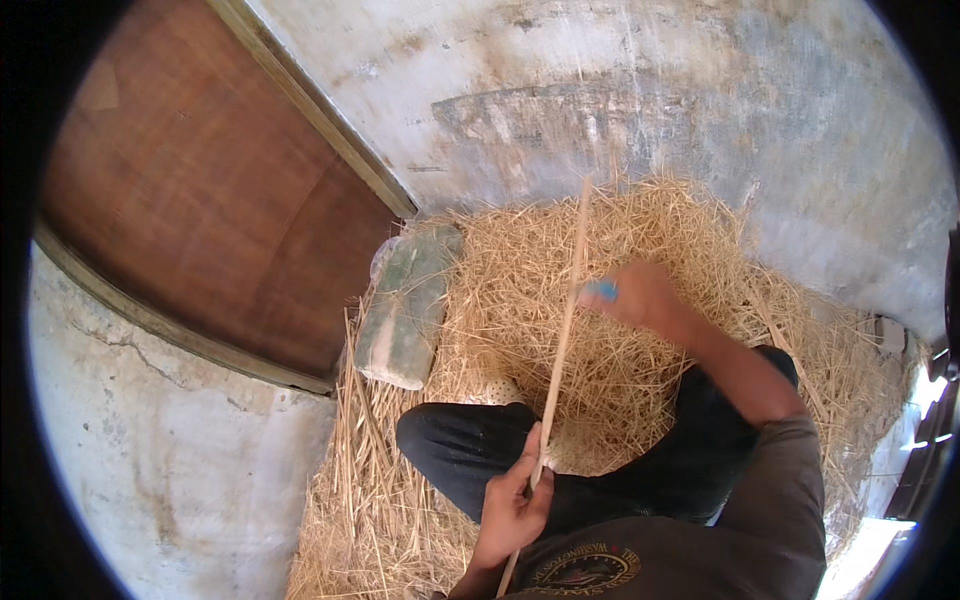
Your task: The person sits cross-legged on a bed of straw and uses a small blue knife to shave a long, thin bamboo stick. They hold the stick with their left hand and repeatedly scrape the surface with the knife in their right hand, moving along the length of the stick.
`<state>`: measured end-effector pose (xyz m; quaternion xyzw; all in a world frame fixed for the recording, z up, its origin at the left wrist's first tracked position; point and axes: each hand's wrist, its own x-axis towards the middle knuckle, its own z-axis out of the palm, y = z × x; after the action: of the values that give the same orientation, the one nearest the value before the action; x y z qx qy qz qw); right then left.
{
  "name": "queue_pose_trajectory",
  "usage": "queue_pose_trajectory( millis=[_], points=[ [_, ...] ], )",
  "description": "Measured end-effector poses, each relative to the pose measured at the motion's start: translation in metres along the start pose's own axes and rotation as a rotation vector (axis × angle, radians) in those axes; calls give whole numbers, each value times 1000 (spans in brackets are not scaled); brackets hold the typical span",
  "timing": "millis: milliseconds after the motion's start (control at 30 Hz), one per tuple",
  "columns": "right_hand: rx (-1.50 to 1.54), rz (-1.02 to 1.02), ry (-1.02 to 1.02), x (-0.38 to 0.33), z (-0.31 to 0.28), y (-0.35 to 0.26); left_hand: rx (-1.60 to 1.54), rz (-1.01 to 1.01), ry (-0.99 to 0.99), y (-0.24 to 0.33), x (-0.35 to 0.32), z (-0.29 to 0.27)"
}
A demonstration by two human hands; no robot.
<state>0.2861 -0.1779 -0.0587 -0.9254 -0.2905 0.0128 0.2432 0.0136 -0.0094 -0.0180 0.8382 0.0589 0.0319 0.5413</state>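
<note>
A long, thin, pale strip, bamboo or wood by its look, runs slantwise from my lap up over a heap of shavings. My left hand is closed round its lower part, thumb and fingers pinching it near my knee. Beside the strip's upper half, my right hand is closed on a small blue thing, which may be a tool's handle. Motion smears that hand, and no blade can be made out. Whether the blue thing touches the strip cannot be told.
Curly straw-coloured shavings pile around my crossed legs. A worn greenish block lies at the left, near several long loose strips. Behind stand a stained wall and a brown wooden panel in a frame.
</note>
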Motion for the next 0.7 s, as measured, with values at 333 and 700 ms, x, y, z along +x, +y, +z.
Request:
queue_pose_trajectory(
  millis=[333,700],
  points=[
    [-131,-144,94,0,2,-12,-6,-37,-37,-10,-4,-5],
    [-160,155,85,31,-34,28,-281,-86,-125,-6,-34,-6]
  ],
)
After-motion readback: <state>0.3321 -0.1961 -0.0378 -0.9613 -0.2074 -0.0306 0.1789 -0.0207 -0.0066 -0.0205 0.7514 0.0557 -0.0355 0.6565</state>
